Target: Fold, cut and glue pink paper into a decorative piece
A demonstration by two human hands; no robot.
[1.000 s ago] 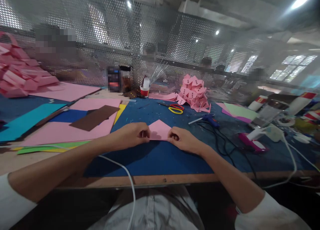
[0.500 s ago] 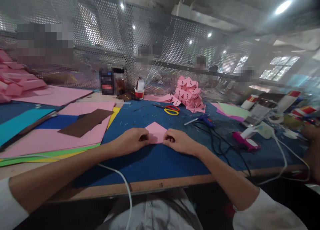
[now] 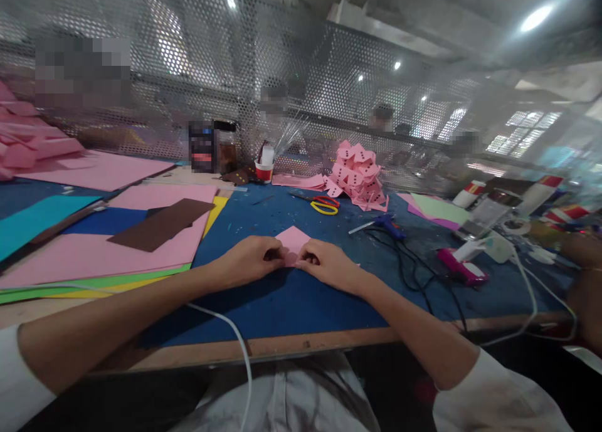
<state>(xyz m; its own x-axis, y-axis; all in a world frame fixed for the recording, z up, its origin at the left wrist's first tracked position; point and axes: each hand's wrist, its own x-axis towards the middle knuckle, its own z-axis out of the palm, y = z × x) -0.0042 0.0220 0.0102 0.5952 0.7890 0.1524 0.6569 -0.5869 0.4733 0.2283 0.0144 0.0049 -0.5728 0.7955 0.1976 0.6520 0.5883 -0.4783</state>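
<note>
On counter (image 3: 282, 319), your left grip (image 3: 254, 256) and right grip (image 3: 332, 263) pinch pink paper (image 3: 292, 237) by near edge, likely keeping it steady; scissors (image 3: 324, 209) beyond both.

Nothing here I can actually read, sorry folks, not one word, brand or number. Closest thing is the dark upright object (image 3: 202, 148) at the back by the mesh: it's got blue and red patches, but they're pixelated mush. The red-and-white cup (image 3: 264, 170) just shows color bands to me, and the white cylinder with a red band (image 3: 469, 194) over on the right is too blurry to make out any print. The clump of folded pink pieces (image 3: 356, 175) has dark dots, but I can't get any letters out of those.
</note>
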